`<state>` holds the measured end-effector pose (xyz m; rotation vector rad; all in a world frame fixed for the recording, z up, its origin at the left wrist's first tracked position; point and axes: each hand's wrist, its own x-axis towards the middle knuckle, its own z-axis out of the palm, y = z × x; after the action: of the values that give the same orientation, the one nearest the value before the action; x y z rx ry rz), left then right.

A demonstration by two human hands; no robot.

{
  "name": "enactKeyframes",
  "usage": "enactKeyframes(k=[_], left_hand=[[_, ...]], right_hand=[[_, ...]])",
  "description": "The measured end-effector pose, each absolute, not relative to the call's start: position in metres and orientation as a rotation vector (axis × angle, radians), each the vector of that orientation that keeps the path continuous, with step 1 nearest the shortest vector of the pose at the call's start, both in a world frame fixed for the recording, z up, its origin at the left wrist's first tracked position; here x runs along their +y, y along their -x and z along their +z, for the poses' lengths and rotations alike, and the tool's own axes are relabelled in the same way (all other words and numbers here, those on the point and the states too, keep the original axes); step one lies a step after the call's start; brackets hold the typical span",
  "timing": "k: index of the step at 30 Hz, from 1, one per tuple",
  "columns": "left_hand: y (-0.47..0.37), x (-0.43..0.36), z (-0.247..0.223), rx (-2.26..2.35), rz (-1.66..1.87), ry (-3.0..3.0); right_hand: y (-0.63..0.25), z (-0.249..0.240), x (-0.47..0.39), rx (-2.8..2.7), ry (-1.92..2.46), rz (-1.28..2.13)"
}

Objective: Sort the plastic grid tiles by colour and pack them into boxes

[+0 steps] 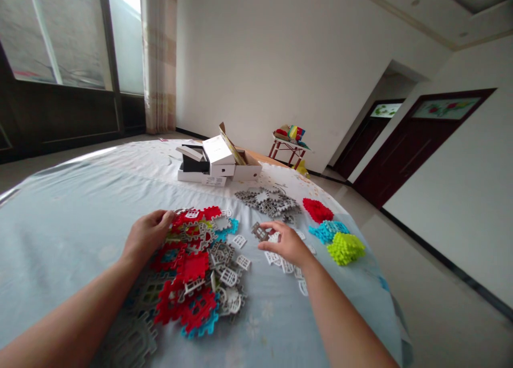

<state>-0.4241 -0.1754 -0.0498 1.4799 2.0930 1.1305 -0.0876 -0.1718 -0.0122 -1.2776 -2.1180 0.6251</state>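
Note:
My right hand [286, 242] pinches a small grey window-patterned piece [260, 231] between thumb and fingers, above the light cloth. My left hand [149, 233] has its fingers closed at the upper left edge of a mixed pile of red, blue, grey and white plastic pieces [193, 266]; what its fingertips hold, if anything, is hidden. White window pieces [286, 265] lie under and beside my right hand. Beyond it spreads a heap of grey pieces [272, 202]. To the right sit separate stacks of red [318, 210], blue [328, 231] and lime green [346, 248] pieces.
Open white and black boxes [218, 156] stand at the far side of the round table [80, 197]. Behind the table is a small stand [286, 143] with colourful items on it. Dark red doors [404, 143] are at the right, a window and curtain [160, 58] at the left.

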Motion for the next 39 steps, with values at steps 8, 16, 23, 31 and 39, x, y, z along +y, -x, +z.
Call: enactKeyframes(k=[8,16,23,31,39], left_hand=[[0.425,-0.173,-0.055,2.081,1.198,-1.485],[0.424,-0.173,-0.053,2.095,1.177,-1.473],[0.423,-0.175,-0.051,2.091,1.173,-1.498],[0.425,-0.174,-0.051,2.099,1.117,-1.525],[0.427,-0.172,-0.052,2.092,1.114,-1.497]], right_hand=[[0.071,0.005,-0.085,-1.883,1.464,0.190],[0.084,-0.017,-0.100,-1.920,1.338,0.201],[0.123,-0.032,-0.154,-2.233,1.197,0.436],[0.152,-0.049,-0.163,-2.332,1.383,0.299],[0.135,-0.041,-0.176,-2.269,1.268,0.360]])
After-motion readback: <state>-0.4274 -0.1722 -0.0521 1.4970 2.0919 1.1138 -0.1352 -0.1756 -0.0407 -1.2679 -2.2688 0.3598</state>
